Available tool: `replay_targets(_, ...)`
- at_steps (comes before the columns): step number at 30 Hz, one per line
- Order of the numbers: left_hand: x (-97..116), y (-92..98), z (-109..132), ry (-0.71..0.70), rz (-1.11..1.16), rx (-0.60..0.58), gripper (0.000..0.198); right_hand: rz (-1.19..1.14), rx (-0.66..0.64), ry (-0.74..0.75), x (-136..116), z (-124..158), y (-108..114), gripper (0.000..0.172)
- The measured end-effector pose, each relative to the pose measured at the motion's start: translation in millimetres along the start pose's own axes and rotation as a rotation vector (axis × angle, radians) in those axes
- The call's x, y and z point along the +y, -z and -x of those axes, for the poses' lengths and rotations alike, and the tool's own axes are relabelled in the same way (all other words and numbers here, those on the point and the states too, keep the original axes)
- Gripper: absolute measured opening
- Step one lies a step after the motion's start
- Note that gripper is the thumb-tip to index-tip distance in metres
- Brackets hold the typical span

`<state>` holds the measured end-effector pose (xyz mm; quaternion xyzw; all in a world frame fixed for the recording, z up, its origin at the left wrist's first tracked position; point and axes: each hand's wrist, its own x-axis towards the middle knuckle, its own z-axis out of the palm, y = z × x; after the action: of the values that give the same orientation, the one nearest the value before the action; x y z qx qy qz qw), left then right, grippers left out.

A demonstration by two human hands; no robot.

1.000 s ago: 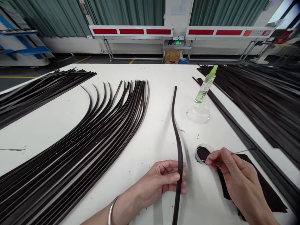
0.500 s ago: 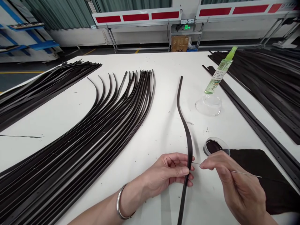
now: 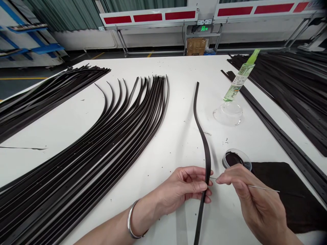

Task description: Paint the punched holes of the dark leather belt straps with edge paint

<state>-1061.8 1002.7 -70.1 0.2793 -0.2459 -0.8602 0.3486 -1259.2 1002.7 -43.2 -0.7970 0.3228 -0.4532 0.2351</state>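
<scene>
A long, narrow dark strip (image 3: pixel 206 149), like a leather strap, is pinched between the thumb and fingers of my left hand (image 3: pixel 181 187). Its far end bends away over the white table. My right hand (image 3: pixel 258 200) is closed around a thin metal needle-like rod (image 3: pixel 264 188). The rod's tip meets the strip's right edge, just above my left thumb; whether it enters the strip I cannot tell. Behind my right hand sits a small clear dish (image 3: pixel 240 159) of dark paste or liquid. A dark cloth (image 3: pixel 288 200) lies partly beneath that hand.
Many dark strips (image 3: pixel 102 143) fan across the table's left half, and another bundle (image 3: pixel 63 88) lies beyond. More strips (image 3: pixel 288 95) cover the right side. A green spray bottle (image 3: pixel 238 81) leans near a clear plastic bowl (image 3: pixel 228 114). Small dark scraps dot the white tabletop (image 3: pixel 143 200).
My right hand, with the rod, has shifted slightly left toward the strip. My left hand keeps its hold in nearly the same place.
</scene>
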Motion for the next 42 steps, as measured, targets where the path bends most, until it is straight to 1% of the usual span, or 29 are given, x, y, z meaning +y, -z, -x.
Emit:
replay_targets(5, 0, 0.0, 0, -0.002, -0.013, -0.01, 0.029, -0.029, -0.016, 0.007, 2, 2, -2, 0.029)
replay_targets(9, 0, -0.5, -1, -0.005, -0.011, -0.002, 0.029, 0.025, 0.001, 0.046, 1, 0, -3, 0.031)
replay_targets(15, 1, -1.5, -1, -0.005, -0.011, 0.009, 0.028, 0.025, -0.028, 0.052, 1, 1, -2, 0.032)
replay_targets(21, 0, -1.7, -1, -0.003, -0.008, 0.031, 0.027, 0.016, -0.018, 0.047, 2, 5, -3, 0.034)
replay_targets(28, -1, -1.4, 1, -0.012, -0.016, 0.017, 0.026, 0.022, -0.006, 0.065, 0, 2, -3, 0.033)
replay_targets(31, -1, -1.7, 1, -0.011, -0.011, 0.014, 0.025, 0.022, -0.01, 0.05, 0, 2, -4, 0.033)
replay_targets(33, 0, -1.9, 1, -0.006, -0.01, 0.014, 0.026, 0.012, -0.019, 0.026, 0, 5, -3, 0.031)
replay_targets(35, 1, -2.1, 1, 0.002, -0.006, 0.017, 0.027, 0.012, 0.019, -0.02, -1, 9, -1, 0.029)
replay_targets(37, 2, -2.3, 2, 0.011, 0.002, 0.025, 0.028, 0.052, 0.132, -0.126, -2, 10, 2, 0.029)
replay_targets(39, 3, -2.5, 3, 0.019, 0.011, 0.024, 0.029, 0.13, 0.232, -0.273, -4, 5, 6, 0.026)
replay_targets(40, 4, -2.7, 4, 0.022, 0.015, 0.018, 0.029, 0.164, 0.24, -0.348, -4, 0, 7, 0.022)
replay_targets(42, 5, -3.2, 5, 0.023, 0.013, -0.001, 0.03, 0.162, 0.171, -0.475, -4, -12, 8, 0.014)
